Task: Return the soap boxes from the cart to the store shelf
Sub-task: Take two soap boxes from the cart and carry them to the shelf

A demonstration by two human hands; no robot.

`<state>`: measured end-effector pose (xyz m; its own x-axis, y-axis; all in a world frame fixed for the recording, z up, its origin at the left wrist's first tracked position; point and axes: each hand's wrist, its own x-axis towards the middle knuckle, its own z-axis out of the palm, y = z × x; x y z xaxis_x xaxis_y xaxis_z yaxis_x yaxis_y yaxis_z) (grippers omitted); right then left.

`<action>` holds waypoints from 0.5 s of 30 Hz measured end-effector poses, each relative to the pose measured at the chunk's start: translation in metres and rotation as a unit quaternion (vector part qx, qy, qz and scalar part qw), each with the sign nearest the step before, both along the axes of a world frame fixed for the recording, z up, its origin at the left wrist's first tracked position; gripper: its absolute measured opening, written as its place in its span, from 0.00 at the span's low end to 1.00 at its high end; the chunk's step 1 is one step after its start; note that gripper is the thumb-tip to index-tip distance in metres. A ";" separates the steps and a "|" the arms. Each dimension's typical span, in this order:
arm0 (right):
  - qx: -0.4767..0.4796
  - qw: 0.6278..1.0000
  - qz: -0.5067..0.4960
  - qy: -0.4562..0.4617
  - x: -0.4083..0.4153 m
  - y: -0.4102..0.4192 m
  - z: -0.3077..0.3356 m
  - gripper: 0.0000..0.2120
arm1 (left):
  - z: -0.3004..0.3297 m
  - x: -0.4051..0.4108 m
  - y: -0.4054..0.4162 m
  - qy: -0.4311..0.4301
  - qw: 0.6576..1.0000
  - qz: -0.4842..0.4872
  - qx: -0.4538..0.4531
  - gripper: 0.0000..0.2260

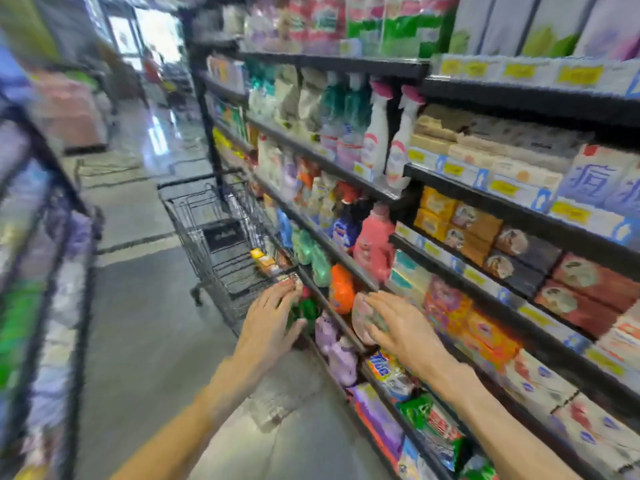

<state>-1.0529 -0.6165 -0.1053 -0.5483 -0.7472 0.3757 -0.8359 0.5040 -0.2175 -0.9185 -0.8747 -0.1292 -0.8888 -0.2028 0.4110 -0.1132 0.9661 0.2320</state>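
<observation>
My right hand (394,323) hangs nearest the shelving, fingers straight and spread, holding nothing, just in front of a pink pouch (363,320) on a lower shelf. If I swing that hand carelessly, I judge it could knock the pouch or the orange bottle (341,289) beside it off the shelf edge.

My left hand (273,313) reaches toward the near end of the wire cart (207,216), fingers extended and a little apart, not clamped on anything; the blur hides whether the fingertips touch the small red-and-white box (289,279) at the cart's near rim. That box and the yellow and orange soap boxes (265,261) lie in the cart basket, close to the side facing the shelf.

The view is smeared, so my head seems to be turning; reaching in like this, I could snag my fingers on the wire mesh or grab the wrong packet.

Farther right, the soap shelf (502,258) holds rows of boxed bars (460,223), packed tight. Pushing a returned box into a full row could topple its neighbours.
</observation>
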 end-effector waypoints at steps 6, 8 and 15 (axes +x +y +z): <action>0.027 0.996 0.087 0.008 0.012 -0.137 0.010 0.27 | -0.011 0.061 -0.117 -0.026 0.995 0.093 -0.023 0.27; 0.037 0.992 0.118 0.002 0.017 -0.191 0.012 0.27 | -0.013 0.082 -0.161 -0.014 0.993 0.115 -0.014 0.27; 0.064 0.983 0.173 0.016 0.042 -0.376 0.005 0.30 | -0.013 0.137 -0.305 -0.018 0.986 0.166 -0.012 0.28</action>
<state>-1.0111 -0.9924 -0.0999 -0.2424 -0.9293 0.2788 -0.9674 0.2098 -0.1416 -0.7816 -1.1797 -0.1417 -0.7887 -0.4763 0.3886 -0.4324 0.8792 0.2001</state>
